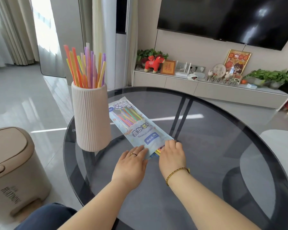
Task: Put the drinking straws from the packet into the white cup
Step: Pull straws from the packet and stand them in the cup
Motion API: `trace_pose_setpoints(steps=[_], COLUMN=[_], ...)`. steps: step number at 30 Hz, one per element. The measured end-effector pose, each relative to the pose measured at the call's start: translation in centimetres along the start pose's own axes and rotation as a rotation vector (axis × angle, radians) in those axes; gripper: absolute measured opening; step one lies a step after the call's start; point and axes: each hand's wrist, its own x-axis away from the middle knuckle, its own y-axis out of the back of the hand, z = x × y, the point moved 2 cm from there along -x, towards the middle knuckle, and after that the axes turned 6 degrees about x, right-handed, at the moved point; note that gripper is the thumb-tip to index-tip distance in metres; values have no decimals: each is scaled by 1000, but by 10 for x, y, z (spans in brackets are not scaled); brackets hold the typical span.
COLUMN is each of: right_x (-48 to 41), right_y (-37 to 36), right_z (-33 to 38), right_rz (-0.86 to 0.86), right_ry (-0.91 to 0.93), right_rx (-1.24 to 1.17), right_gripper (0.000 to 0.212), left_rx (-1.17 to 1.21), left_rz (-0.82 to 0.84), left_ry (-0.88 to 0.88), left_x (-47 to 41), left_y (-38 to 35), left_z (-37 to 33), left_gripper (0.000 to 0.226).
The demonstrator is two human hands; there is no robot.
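Note:
A tall ribbed white cup [91, 117] stands at the left of the round glass table, with several coloured straws [86, 67] upright in it. The light-blue straw packet [136, 127] lies flat on the glass to the right of the cup, its open end toward me. Straw ends [157, 152] poke out of that opening. My left hand [131, 165] rests flat on the packet's near left corner, fingers together. My right hand [172, 156] has its fingers curled over the packet mouth at the straw ends; whether it grips them is hidden.
The dark glass table's [214, 146] rim curves round close to me. A beige pedal bin [13, 171] stands on the floor to the left. Behind are a low TV cabinet [206, 87] with ornaments and plants, and a wall television [231, 19].

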Motion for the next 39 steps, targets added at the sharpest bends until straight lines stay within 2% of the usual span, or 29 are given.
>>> trace_pose_setpoints(steps=[5, 8, 15, 20, 22, 25, 27, 33, 36, 38, 39], right_x=[27, 50, 66, 47, 38, 24, 13, 4, 15, 24, 29], right_y=[-7, -17, -12, -4, -2, 0, 1, 7, 4, 2, 1], right_z=[-23, -33, -43, -42, -36, -22, -12, -7, -19, -28, -32], right_rz=[52, 135, 202, 381, 382, 271, 259, 408, 477, 525, 561], right_ry=[-22, -36, -98, -148, -173, -223, -227, -127, -135, -123, -119], right_rx=[-10, -82, -289, -472, -473, -468, -473, -401, -450, -464, -485], right_gripper=[32, 30, 24, 30, 33, 38, 35, 30, 16, 27, 26], left_rx=[-13, -10, -12, -17, -19, -30, -38, -48, -56, -62, -65], left_rz=[18, 20, 17, 25, 28, 27, 27, 37, 49, 54, 54], left_ry=[5, 5, 17, 20, 21, 15, 10, 15, 17, 20, 21], left_x=[1, 2, 1, 1, 1, 2, 2, 1, 0, 0, 1], left_y=[1, 1, 2, 2, 2, 2, 1, 0, -1, -2, -2], left_z=[-1, -3, -2, -3, -2, -3, -3, -3, -3, -3, -3], left_gripper=[45, 44, 44, 44, 44, 43, 43, 45, 46, 46, 46])
